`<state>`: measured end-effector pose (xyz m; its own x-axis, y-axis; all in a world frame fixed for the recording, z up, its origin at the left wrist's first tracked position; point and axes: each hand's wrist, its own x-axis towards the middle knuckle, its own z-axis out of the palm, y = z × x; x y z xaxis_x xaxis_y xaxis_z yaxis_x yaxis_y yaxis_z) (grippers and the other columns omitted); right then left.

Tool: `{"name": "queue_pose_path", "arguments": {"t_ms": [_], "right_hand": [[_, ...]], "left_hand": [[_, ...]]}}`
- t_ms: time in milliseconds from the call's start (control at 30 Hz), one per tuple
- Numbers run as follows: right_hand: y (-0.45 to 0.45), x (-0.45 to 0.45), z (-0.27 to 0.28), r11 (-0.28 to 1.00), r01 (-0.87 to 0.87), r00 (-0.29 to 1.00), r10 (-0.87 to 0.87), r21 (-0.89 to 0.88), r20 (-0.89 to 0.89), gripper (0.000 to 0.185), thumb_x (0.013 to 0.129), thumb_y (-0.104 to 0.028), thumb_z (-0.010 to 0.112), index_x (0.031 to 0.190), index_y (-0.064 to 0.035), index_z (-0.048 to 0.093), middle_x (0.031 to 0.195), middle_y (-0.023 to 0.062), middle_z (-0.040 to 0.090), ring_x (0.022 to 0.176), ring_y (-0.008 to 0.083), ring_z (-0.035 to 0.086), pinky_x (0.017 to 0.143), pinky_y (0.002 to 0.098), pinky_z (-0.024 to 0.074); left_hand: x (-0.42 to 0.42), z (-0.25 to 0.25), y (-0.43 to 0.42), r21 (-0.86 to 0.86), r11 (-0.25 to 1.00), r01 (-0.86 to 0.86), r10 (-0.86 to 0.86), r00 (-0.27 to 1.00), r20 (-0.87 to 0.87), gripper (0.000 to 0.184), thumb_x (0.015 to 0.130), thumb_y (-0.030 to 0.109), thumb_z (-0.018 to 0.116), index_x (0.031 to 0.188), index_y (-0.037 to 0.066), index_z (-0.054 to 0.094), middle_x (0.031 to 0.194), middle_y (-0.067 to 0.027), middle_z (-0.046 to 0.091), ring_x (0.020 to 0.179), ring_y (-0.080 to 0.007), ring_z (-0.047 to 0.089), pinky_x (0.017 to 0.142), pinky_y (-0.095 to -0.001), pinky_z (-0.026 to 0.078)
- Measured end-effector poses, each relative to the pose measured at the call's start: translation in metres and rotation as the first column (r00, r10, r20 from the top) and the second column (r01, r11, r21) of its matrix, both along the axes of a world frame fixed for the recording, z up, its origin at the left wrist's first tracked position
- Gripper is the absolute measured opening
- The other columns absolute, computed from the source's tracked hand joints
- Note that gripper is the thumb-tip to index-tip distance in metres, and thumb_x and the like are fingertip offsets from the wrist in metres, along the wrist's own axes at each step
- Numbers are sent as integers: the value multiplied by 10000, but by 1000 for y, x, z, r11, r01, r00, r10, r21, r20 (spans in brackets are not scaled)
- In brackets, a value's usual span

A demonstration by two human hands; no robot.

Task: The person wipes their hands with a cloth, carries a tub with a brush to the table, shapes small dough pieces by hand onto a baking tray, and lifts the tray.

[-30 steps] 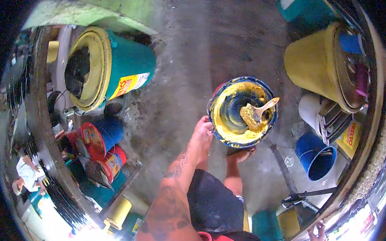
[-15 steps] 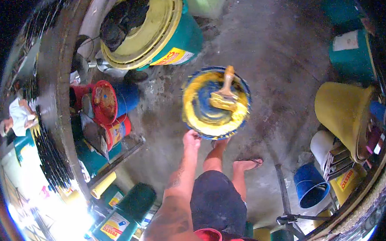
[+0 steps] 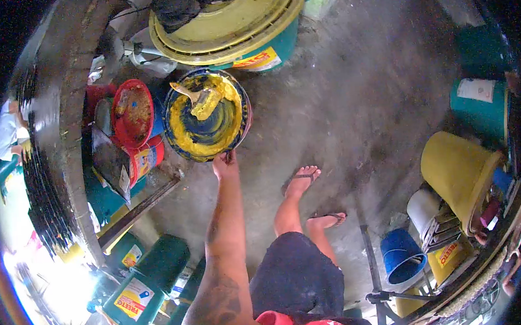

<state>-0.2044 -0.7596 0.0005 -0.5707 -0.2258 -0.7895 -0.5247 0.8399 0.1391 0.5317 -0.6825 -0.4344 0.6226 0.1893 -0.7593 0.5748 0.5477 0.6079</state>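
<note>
My left hand is closed on the near rim of a dark blue bucket, with the arm stretched out above the floor. Thick yellow paste coats the inside of the bucket in a ring, and dark blue shows through in the middle. A wide paintbrush lies inside, its bristles loaded with yellow and its wooden handle leaning on the upper left rim. Red buckets are close to its left side. My right hand is outside the view.
A large green tub with a yellowish lid stands just beyond the bucket. Stacked green buckets are at lower left. To the right are a yellow bucket, a blue bucket and a metal stand.
My left hand has carried the bucket to the left, close to the red buckets and the large tub. The brush has turned with it, its handle now toward the left. My feet have shifted.
</note>
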Motion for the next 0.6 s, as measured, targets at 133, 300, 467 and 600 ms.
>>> {"name": "queue_pose_path", "arguments": {"t_ms": [133, 300, 467, 600], "right_hand": [[-12, 1, -4, 1000, -4, 1000, 4, -2, 22, 505, 866, 25, 431, 1320, -129, 589, 1472, 162, 417, 1250, 249, 522, 892, 315, 528], [-21, 5, -2, 999, 25, 998, -23, -44, 55, 495, 873, 3, 440, 1328, -129, 582, 1475, 162, 413, 1249, 251, 522, 898, 323, 526], [-26, -2, -2, 992, 83, 990, -71, -96, 123, 486, 879, -20, 449, 1336, -130, 574, 1479, 162, 410, 1248, 252, 522, 903, 330, 523], [-26, -14, -5, 975, 177, 973, -152, -136, 174, 481, 884, -38, 457, 1343, -130, 568, 1482, 162, 407, 1247, 254, 523, 908, 337, 521]], "left_hand": [[5, 3, 0, 21, 999, -39, 40, 999, -37, 26, 804, 10, 511, 821, 15, 530, 843, -85, 561, 823, -246, 562, 922, -498, 529], [-39, -12, 42, 136, 930, 341, -354, 931, 85, 43, 812, 21, 520, 822, 61, 532, 746, -43, 495, 734, -208, 507, 880, -481, 519], [-83, 65, -15, 3, 999, 46, -44, 973, -224, 66, 797, 29, 527, 784, 87, 498, 723, -53, 490, 667, -224, 502, 856, -498, 499], [-127, 71, -33, -14, 950, 310, -300, 904, -305, 77, 732, -20, 497, 761, 45, 526, 784, -94, 529, 708, -264, 554, 792, -496, 526]]}}
